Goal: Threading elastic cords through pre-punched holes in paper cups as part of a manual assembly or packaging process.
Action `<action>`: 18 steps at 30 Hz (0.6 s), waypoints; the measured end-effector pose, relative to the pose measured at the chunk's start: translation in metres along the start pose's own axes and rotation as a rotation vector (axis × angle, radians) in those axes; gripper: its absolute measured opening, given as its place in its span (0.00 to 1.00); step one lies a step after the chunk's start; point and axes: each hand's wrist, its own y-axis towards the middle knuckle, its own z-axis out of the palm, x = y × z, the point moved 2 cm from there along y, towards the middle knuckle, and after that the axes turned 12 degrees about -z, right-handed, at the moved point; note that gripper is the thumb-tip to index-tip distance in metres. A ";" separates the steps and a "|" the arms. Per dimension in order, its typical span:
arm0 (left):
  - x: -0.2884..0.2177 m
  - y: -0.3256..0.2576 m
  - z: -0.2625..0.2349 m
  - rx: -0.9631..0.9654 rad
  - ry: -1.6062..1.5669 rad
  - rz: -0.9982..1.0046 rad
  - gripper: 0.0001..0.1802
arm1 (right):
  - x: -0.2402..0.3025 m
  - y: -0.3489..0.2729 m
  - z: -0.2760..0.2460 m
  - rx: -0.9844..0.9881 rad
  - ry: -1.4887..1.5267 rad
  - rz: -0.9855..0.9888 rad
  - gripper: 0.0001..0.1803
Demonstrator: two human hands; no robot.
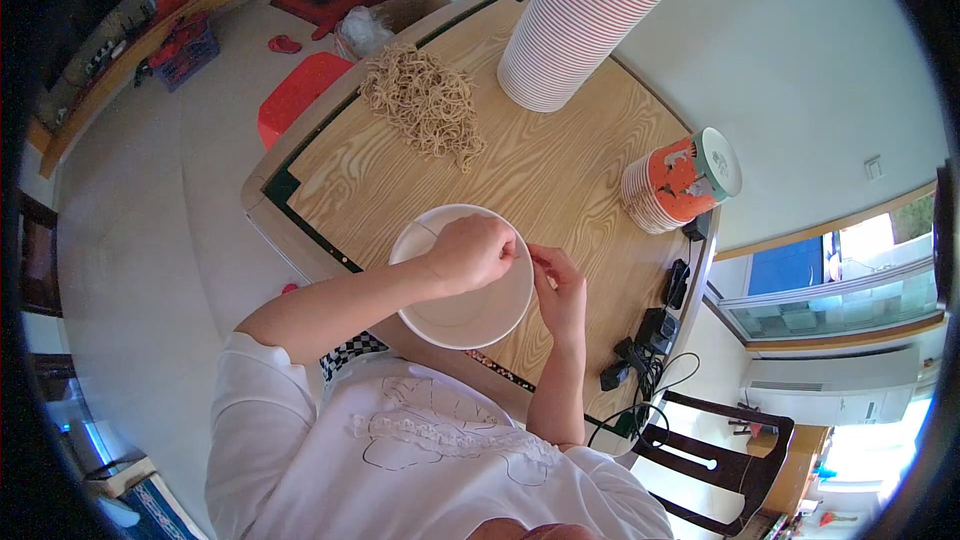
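My L hand [472,255], fingers curled together, inside white bucket [462,312]; R hand [562,292] touching outside nr rim, grip unclear, can't tell.

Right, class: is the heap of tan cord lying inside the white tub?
No, the heap of tan cord lies on the wooden table, apart from the white tub.

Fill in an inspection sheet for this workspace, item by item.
Surface: wood-grain table, several things standing or lying on it.
Job's things: white tub, tangled twine.
Clutter: tall tub stack; shorter orange-patterned stack.
Hands: left hand curled inside the tub's mouth; right hand at its right rim; exact grip unclear.
Cables: black cables and adapters bunched at the table's right side.
Surroundings: red stool at upper left, dark chair at lower right.
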 end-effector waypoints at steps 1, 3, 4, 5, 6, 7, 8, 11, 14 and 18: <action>0.000 0.000 0.001 -0.001 -0.002 0.011 0.05 | 0.000 0.000 0.000 0.003 0.002 0.008 0.12; -0.001 0.000 0.001 -0.002 -0.005 0.021 0.05 | 0.000 0.000 0.000 0.004 -0.003 0.000 0.12; -0.002 0.000 0.001 0.001 0.016 0.015 0.05 | 0.001 -0.001 0.001 0.005 -0.008 -0.008 0.12; -0.002 0.000 0.002 0.002 0.037 0.010 0.05 | 0.000 -0.001 0.001 0.006 -0.008 -0.009 0.12; -0.002 0.000 0.002 0.001 0.036 0.009 0.05 | 0.000 -0.001 0.001 0.007 -0.007 -0.008 0.12; -0.001 0.000 0.003 0.004 0.038 0.002 0.05 | 0.000 -0.001 0.002 0.009 -0.006 -0.007 0.12; 0.000 0.001 0.004 0.007 0.039 -0.005 0.05 | 0.000 -0.001 0.002 0.010 -0.007 -0.007 0.12; -0.001 0.001 0.004 -0.028 0.039 0.009 0.05 | 0.000 -0.001 0.001 0.018 -0.009 0.000 0.10; -0.007 0.003 0.003 0.035 0.088 -0.030 0.07 | -0.006 -0.002 -0.002 0.010 0.002 0.017 0.07; -0.018 -0.005 -0.009 -0.110 0.089 0.077 0.09 | -0.013 -0.002 0.000 -0.005 0.024 0.081 0.05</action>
